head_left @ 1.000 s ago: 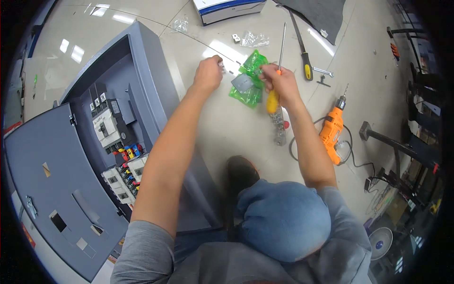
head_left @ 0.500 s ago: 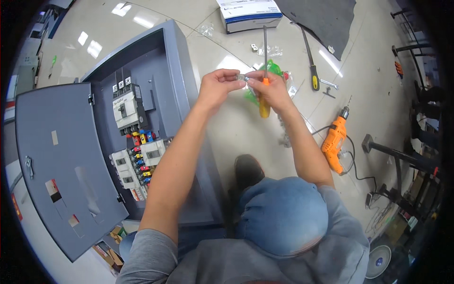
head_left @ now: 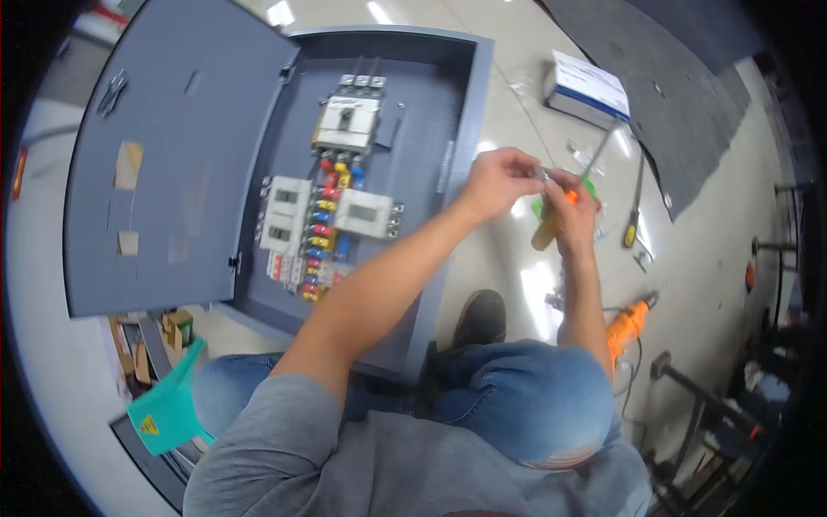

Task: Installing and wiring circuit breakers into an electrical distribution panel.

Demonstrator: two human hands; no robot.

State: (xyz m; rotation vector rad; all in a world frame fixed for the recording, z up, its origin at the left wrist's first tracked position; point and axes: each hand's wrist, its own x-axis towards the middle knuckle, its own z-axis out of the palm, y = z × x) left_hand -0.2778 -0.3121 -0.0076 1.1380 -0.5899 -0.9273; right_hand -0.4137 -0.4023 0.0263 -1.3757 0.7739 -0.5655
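My left hand (head_left: 504,188) is closed in a pinch on a small silvery metal part (head_left: 541,174), too blurred to name exactly. My right hand (head_left: 577,220) meets it there, its fingertips at the same part. A screwdriver (head_left: 544,233) with an orange-yellow handle is tucked in the right hand, its long shaft pointing up and away to the right. Left of my hands lies an open grey electrical cabinet (head_left: 472,121). Inside are a large white circuit breaker (head_left: 349,121), smaller breakers (head_left: 366,213) and red, yellow and blue connections (head_left: 323,228).
A white and blue box (head_left: 590,90) stands beyond my hands, beside a dark mat (head_left: 655,103). A second, black and yellow screwdriver (head_left: 634,215) and an orange drill (head_left: 629,327) lie to the right. A teal plastic piece (head_left: 168,405) is at lower left, below the cabinet door (head_left: 189,172).
The view has swung left, so cabinet and tools appear further right and more of the cabinet shows. Both hands stay together at the small metal part, with the screwdriver still in the right.
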